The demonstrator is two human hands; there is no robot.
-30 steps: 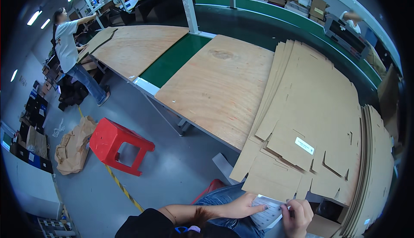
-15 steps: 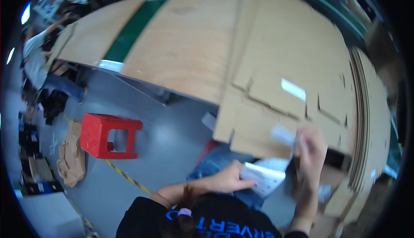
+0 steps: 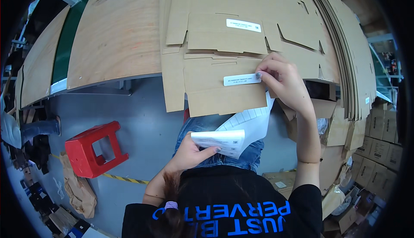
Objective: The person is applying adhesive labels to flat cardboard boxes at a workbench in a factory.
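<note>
My right hand [image 3: 284,78] pinches the right end of a white printed label [image 3: 237,80] between thumb and fingertips. This label lies along the near flap of a flat cardboard box [image 3: 215,102], at the front of the stack. Lower down, over my lap, my left hand [image 3: 186,155] is closed on a folded strip of label sheets [image 3: 222,138]. The strip's loose end rises to the right, partly under the cardboard edge. Farther up, another white label [image 3: 243,25] sits on the flap of the cardboard behind.
Flattened cartons [image 3: 334,44] stand in a row along the right. At the left is a wooden tabletop [image 3: 116,35] with a green strip [image 3: 69,44]. On the floor are a red stool [image 3: 95,149] and brown paper [image 3: 78,188]. Another person's leg [image 3: 41,128] shows far left.
My right hand has moved up from beside the label strip onto the near cardboard flap, bringing the label there. The view has turned and shifted; my left hand still holds the strip.
</note>
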